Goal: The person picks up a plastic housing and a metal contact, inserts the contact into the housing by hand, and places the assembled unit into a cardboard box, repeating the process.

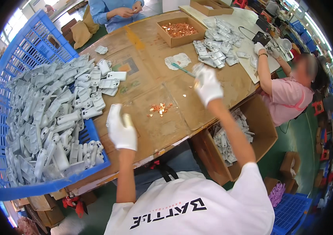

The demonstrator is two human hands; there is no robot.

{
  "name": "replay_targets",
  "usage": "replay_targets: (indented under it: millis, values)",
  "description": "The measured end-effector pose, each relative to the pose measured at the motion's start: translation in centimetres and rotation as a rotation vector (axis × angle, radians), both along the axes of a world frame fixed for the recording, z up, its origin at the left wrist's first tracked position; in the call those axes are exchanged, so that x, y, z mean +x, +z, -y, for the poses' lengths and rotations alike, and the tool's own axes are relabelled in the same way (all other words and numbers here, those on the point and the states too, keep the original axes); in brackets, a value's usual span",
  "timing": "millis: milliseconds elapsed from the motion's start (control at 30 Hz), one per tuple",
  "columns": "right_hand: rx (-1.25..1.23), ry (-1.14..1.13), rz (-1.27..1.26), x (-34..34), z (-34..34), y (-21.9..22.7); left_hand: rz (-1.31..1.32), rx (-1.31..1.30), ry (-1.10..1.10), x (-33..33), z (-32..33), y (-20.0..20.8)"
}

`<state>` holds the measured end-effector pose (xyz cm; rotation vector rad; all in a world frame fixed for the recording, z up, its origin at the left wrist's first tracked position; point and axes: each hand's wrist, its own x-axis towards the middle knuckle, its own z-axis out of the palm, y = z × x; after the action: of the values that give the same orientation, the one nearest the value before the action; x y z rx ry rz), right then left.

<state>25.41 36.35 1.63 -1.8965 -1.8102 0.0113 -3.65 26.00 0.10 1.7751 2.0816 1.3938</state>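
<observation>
My left hand [122, 131], in a white glove, is closed round a pale plastic casing [114, 112] over the near part of the table; the glove hides much of it. My right hand [209, 89], also gloved and slightly blurred, reaches out right of the middle. A thin teal tool [182, 69] sticks out from its fingers toward a crumpled white cloth [178, 60]; the tool's kind is unclear. Something pale grey at those fingertips is too smeared to name. Between my hands lies a small scatter of copper-coloured metal pieces [160, 109].
A blue crate [52, 188] heaped with grey plastic casings stands at left. A cardboard box [170, 41] of copper pieces and a casing pile [217, 47] lie at the far side. Another box [262, 121] holds casings beside my right arm. Co-workers sit across and at right.
</observation>
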Motion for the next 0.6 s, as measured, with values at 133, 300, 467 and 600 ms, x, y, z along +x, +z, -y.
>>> replay_targets:
  millis: [133, 300, 467, 600]
  values:
    - [0.090, -0.070, 0.113, 8.9, -8.6, -2.3, -0.469, -0.259, 0.334, -5.4, -3.1, 0.3]
    - [-0.159, -0.043, 0.207, 8.8, -9.9, -3.8, -0.520, -0.515, 0.511, -7.8, -3.8, -1.5]
    - [-0.122, -0.001, 0.267, 8.9, -9.2, -4.0, -0.520, -0.546, 0.554, -7.4, -5.4, -1.6]
    - [-0.046, 0.002, 0.161, 9.6, -8.8, -5.2, -0.593, -0.490, 0.551, -6.9, -6.2, -2.5]
